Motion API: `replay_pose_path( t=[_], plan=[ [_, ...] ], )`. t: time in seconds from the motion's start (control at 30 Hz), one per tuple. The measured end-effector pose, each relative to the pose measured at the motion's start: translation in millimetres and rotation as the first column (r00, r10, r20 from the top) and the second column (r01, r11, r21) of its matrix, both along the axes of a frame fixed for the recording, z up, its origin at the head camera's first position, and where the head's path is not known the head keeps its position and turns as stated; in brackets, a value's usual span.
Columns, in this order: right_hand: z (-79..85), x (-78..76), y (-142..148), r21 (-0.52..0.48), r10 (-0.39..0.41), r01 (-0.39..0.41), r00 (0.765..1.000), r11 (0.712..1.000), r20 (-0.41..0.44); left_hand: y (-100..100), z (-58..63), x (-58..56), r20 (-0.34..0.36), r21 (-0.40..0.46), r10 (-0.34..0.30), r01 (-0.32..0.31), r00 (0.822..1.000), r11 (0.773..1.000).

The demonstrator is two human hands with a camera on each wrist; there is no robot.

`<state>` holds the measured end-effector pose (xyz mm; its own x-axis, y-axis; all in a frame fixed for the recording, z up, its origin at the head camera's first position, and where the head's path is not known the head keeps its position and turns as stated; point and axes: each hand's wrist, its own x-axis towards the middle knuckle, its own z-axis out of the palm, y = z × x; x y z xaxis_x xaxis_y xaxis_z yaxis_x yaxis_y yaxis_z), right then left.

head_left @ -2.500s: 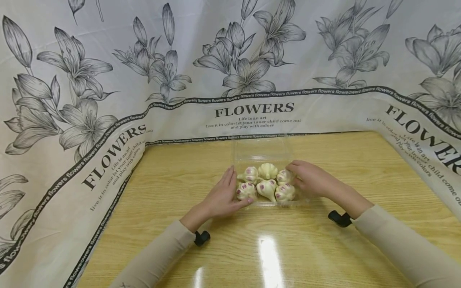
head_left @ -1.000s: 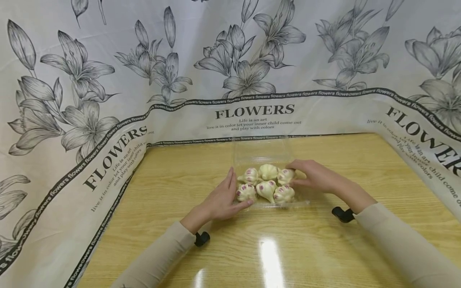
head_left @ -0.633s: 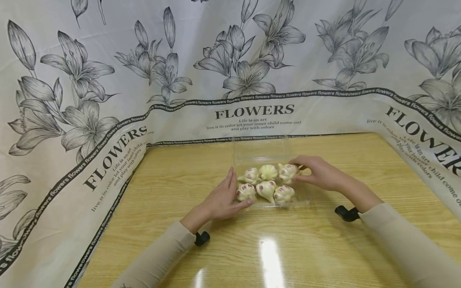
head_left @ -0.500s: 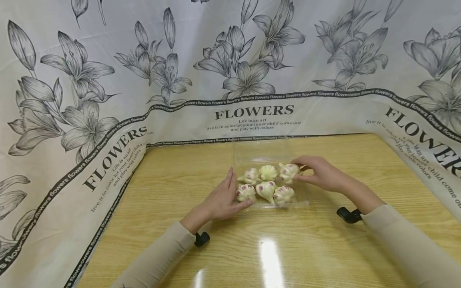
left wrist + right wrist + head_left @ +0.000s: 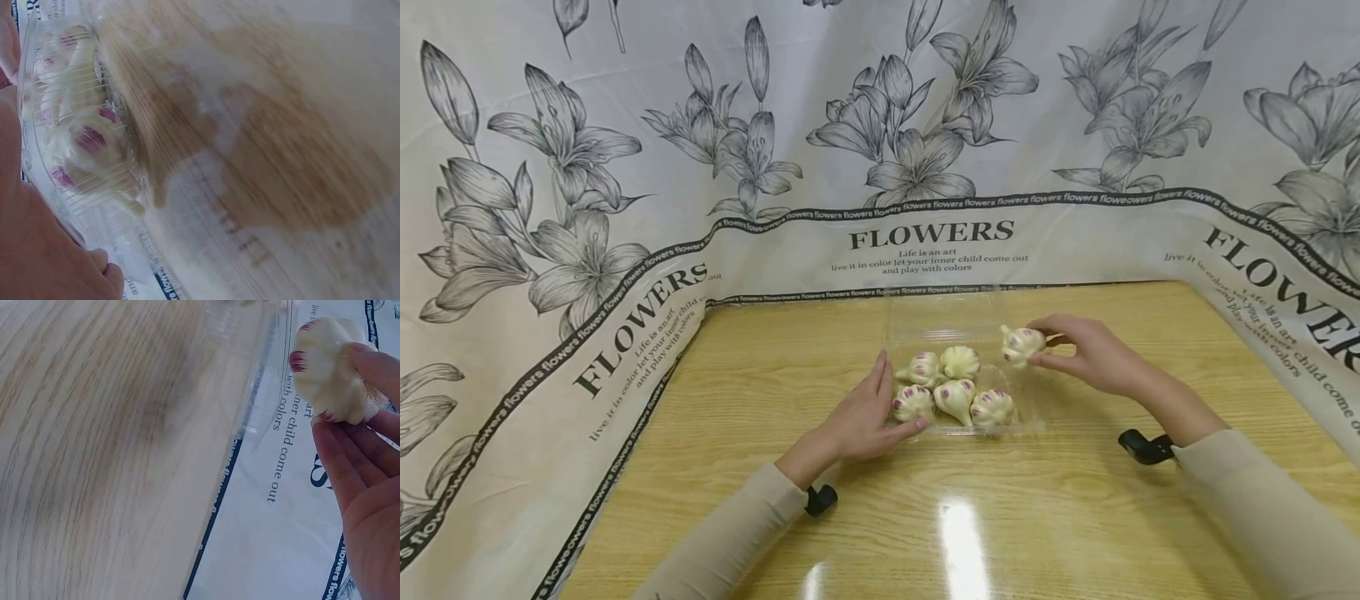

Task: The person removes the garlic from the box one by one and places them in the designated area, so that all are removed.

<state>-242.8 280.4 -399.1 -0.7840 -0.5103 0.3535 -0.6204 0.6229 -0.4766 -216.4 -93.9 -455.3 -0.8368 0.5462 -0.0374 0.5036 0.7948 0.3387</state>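
Observation:
My right hand (image 5: 1093,354) pinches a garlic bulb (image 5: 1022,346) with purple marks between thumb and fingertips, raised above the back right of a clear plastic container (image 5: 958,431). Thumb and fingers on the bulb also show in the right wrist view. Several more bulbs, such as the pale garlic bulb (image 5: 960,362) at the back, lie inside the container. Against its left side rests my left hand (image 5: 861,417), fingers straight along the wall and thumb at the front edge. In the left wrist view the container's ribbed wall (image 5: 94,187) stands beside that hand.
The container's clear lid (image 5: 942,312) lies folded back behind it. Wood-grain tabletop (image 5: 760,367) surrounds it, with a floral cloth (image 5: 1060,242) hanging behind and at both sides. A black wrist device (image 5: 1145,447) sits under my right wrist.
My right hand has gripped the back right garlic bulb and lifted it up and to the right, out of its place in the container. The left hand has stayed put.

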Motion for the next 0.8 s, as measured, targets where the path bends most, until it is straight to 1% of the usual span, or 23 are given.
replay_pose_path(
  t=[0.17, 0.3, 0.47, 0.6, 0.7, 0.8],
  plan=[
    [1.1, -1.4, 10, -0.001, -0.040, 0.040, 0.999, 0.999, -0.010, -1, -0.7, -0.6, -0.007, -0.002, -0.002, 0.002, 1.000, 1.000],
    [-2.4, -6.1, 19, -0.002, -0.077, 0.077, 0.997, 0.997, -0.005, -1, -0.5, 0.0, -0.003, -0.002, -0.002, 0.002, 1.000, 1.000],
    [-10.0, -15.3, 31, -0.015, -0.139, 0.140, 0.990, 0.990, 0.034, -2, 0.5, 0.6, 0.003, 0.007, -0.002, 0.002, 1.000, 1.000],
    [-17.2, -24.3, 39, -0.037, -0.205, 0.210, 0.973, 0.977, 0.109, -2, 0.7, 0.8, 0.007, 0.011, 0.003, -0.003, 1.000, 1.000],
    [-23.0, -31.6, 45, -0.042, -0.258, 0.268, 0.951, 0.962, 0.174, -2, 0.6, 0.5, 0.006, 0.013, 0.003, -0.003, 1.000, 1.000],
    [-30.5, -38.6, 51, -0.033, -0.295, 0.310, 0.930, 0.950, 0.220, -1, 0.9, 1.0, 0.006, 0.012, 0.000, 0.000, 1.000, 1.000]
  ],
)
